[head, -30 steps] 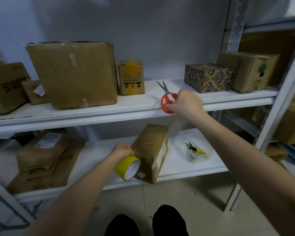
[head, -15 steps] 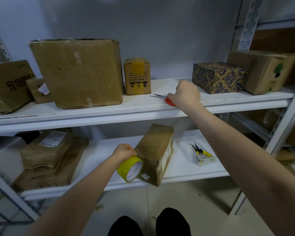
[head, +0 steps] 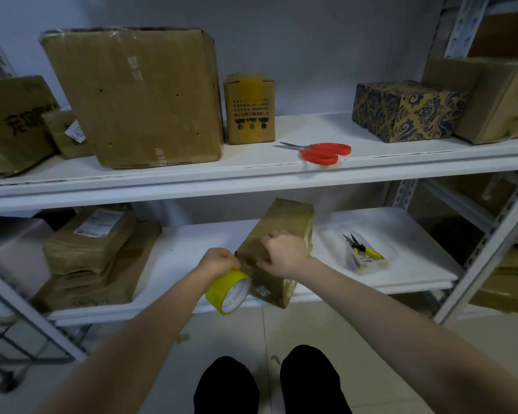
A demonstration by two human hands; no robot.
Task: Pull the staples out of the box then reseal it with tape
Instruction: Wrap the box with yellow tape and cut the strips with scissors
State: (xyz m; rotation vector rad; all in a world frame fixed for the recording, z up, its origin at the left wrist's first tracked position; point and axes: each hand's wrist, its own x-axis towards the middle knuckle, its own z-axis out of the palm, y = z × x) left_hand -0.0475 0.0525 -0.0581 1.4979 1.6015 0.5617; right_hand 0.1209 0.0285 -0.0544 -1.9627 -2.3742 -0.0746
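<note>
Both my hands tape again: scissors [head: 307, 149] now shelved, left hand [head: 219, 261] gripping the yellow tape roll [head: 226, 289], right hand [head: 284, 253] curled against the cardboard box [head: 284, 219], pinch unclear

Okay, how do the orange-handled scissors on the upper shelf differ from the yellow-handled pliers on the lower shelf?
The orange-handled scissors lie bare on the white upper shelf, near its front edge. The yellow-handled pliers sit inside a clear plastic tray on the lower shelf. The scissors point left, while the pliers point toward the back wall. The scissors have silver blades and the pliers have dark tips. Both lie flat, untouched.
</note>
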